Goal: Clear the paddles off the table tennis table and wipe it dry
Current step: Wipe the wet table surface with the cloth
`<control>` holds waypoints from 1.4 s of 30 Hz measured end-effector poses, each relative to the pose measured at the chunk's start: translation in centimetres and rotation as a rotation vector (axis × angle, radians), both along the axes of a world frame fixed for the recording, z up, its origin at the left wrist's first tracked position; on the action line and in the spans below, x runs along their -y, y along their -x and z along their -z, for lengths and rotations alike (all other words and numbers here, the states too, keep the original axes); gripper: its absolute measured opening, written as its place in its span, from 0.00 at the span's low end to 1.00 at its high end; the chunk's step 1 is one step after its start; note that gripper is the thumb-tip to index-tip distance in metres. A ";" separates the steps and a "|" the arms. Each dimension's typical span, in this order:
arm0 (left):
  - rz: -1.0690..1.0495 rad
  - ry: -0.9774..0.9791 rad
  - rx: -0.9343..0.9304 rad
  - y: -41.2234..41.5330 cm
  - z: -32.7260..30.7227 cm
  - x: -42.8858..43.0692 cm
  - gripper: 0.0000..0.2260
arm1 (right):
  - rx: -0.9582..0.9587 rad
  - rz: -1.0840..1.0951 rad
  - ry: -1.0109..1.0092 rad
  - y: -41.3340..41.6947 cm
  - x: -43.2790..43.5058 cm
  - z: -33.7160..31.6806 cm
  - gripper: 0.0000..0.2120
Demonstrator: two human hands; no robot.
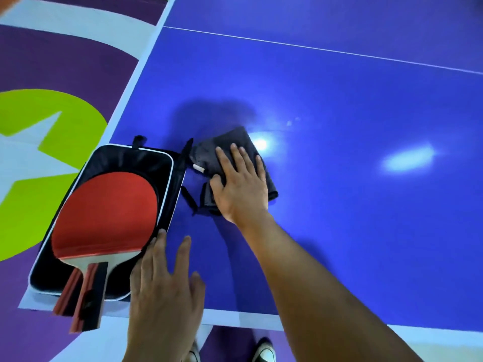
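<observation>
Blue table (339,95), right hand (241,184) pressing cloth (232,138), paddles (109,212) in case (125,158)

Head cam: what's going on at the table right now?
A person stands at the corner of the blue table. Their right hand lies flat on a folded dark cloth, placed as if to wipe. The left hand, fingers straight, touches the edge of an open black case. A red-faced paddle lies in the case, its handle sticking out past the table's corner. The case itself is on the table.
</observation>
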State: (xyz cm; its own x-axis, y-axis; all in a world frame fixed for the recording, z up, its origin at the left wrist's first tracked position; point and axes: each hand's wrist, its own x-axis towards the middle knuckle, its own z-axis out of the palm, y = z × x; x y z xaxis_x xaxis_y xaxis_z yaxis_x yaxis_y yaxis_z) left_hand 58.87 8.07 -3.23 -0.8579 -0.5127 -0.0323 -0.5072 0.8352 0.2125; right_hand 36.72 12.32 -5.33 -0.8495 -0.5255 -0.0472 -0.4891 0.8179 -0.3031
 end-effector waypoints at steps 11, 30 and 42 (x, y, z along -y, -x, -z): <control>-0.125 -0.058 -0.183 0.7 1.2 -1.0 0.25 | -0.011 0.510 -0.106 18.2 -14.2 -0.4 0.31; 0.259 -0.047 -0.080 -9.3 1.6 -2.6 0.25 | -0.084 0.131 0.023 -7.9 2.3 1.4 0.32; 0.194 -0.118 0.004 -10.8 3.7 -4.1 0.32 | -0.038 0.363 0.018 -3.4 -12.3 -0.1 0.30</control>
